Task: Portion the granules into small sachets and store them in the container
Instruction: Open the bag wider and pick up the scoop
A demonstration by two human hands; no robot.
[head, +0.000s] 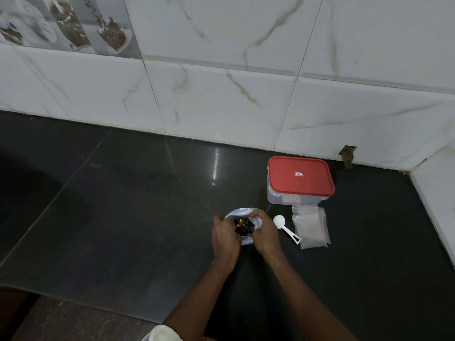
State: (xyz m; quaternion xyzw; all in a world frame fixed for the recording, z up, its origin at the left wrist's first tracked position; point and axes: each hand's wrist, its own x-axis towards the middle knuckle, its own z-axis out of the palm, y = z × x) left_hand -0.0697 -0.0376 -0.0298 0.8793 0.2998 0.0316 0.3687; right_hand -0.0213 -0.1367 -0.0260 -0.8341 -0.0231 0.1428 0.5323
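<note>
A clear plastic bag (237, 213) of dark granules (243, 227) sits on the black counter. My left hand (225, 238) grips the bag's left edge and my right hand (262, 232) grips its right edge, holding the mouth apart. A white plastic scoop (283, 225) lies just right of my right hand. Several small clear sachets (310, 230) lie in a stack further right. Behind them stands a clear container with a red lid (300, 177), closed.
The black counter (123, 205) stretches wide to the left. A white marble-tiled wall (221, 94) bounds it at the back and at the far right. A white object (160, 334) shows at the bottom edge near my body.
</note>
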